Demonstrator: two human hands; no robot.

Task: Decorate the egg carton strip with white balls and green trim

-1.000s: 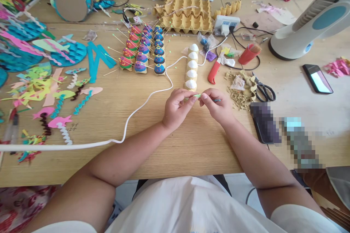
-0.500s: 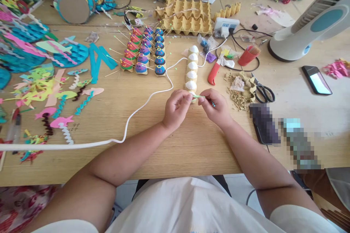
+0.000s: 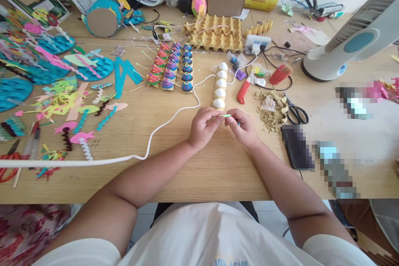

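A small, slim light green piece (image 3: 226, 115), perhaps soft clay, is pinched between my two hands. Thumb and forefinger of my left hand (image 3: 203, 129) are closed on its left end. My right hand (image 3: 245, 129) pinches the other end, and a bit of something blue (image 3: 239, 123) peeks out from its curled fingers. Just beyond my fingertips lies a strip of egg-carton cups topped with white (image 3: 220, 83); its near end is partly hidden by my hands.
Painted egg-carton caterpillars (image 3: 168, 74) with pin feelers stand at back left. A white cable (image 3: 150, 135) crosses the table. To the right are a red-handled cutter (image 3: 243, 91), black scissors (image 3: 297, 113), a phone (image 3: 296, 147) and a fan (image 3: 324, 64). Paper fish (image 3: 82, 137) lie left.
My hands have drawn closer together around the light green piece, which is tilted a little differently. The whole view has shifted slightly, showing more of the table's left side.
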